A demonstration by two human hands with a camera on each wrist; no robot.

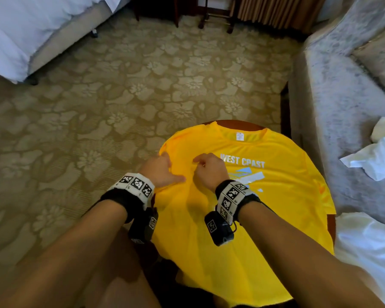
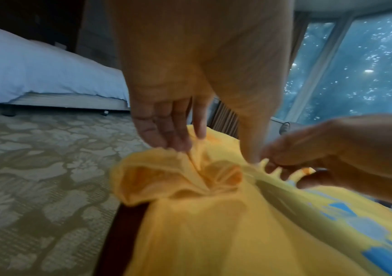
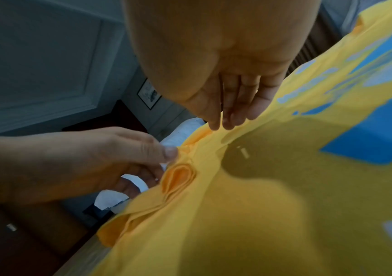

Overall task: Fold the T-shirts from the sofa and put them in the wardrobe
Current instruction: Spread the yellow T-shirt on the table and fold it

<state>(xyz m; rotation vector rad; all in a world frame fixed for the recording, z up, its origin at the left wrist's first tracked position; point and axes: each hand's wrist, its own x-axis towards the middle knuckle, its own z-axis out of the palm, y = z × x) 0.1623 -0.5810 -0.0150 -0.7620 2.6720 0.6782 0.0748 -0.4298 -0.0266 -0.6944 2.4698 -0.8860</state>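
Observation:
A yellow T-shirt with a "WEST COAST" print lies face up over a round dark wooden table, collar at the far side. My left hand is at the shirt's left sleeve. In the right wrist view its thumb and fingers pinch the bunched sleeve fold. My right hand is just beside it, near the shoulder, and pinches up a ridge of the fabric. The shirt's lower part hangs over the table's near edge.
A grey sofa stands close on the right with white garments crumpled on it, and another white cloth nearer. A bed is at the far left. Patterned carpet lies between, and dark furniture legs stand at the back.

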